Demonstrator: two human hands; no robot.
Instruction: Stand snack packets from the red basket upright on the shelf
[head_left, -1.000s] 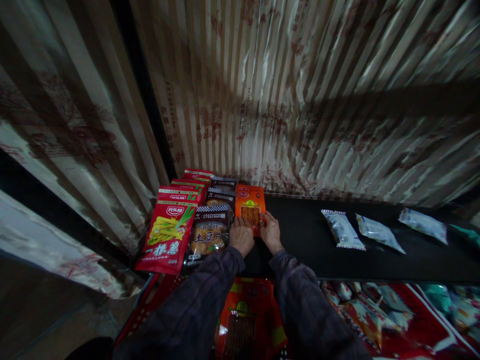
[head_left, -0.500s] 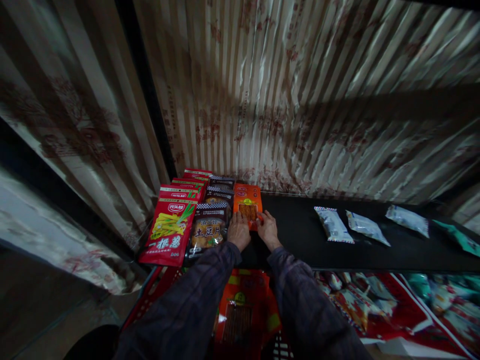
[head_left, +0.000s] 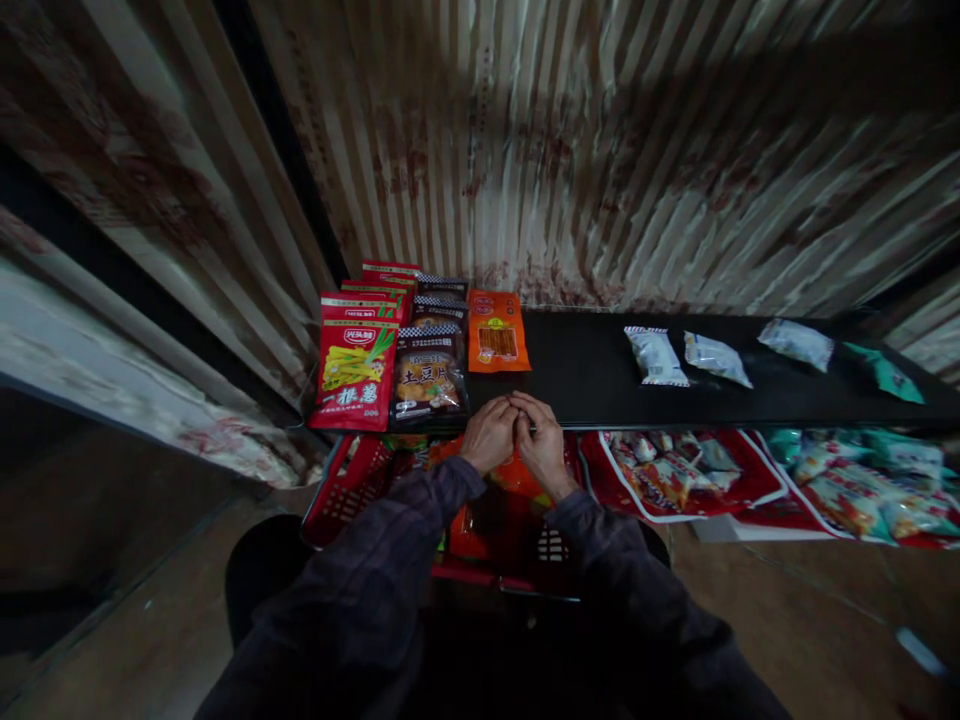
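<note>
My left hand (head_left: 489, 434) and my right hand (head_left: 541, 440) meet at the shelf's front edge, above a red basket of orange packs. Fingers on both are curled in and touch at the tips; whatever they hold, if anything, is hidden. Just beyond them an orange snack pack (head_left: 498, 335) with a picture of brown sticks lies on the black shelf (head_left: 581, 385). To its left is a row of dark potato-slice packs (head_left: 429, 378), overlapping front to back. Farther left, red snack packs (head_left: 355, 375) overlap the same way. Below my hands lies an orange pack (head_left: 480, 525) in the basket.
The red basket (head_left: 349, 490) stands under the shelf's front edge. White packets (head_left: 658, 357) and a green packet (head_left: 885, 372) lie on the shelf's right part. More red containers of wrapped snacks (head_left: 682, 475) stand lower right. A striped curtain (head_left: 555, 200) hangs behind.
Both hands have left the orange pack on the shelf and drawn back toward me, coming together over the basket. The pack stays beside the dark packs. The view has tilted down.
</note>
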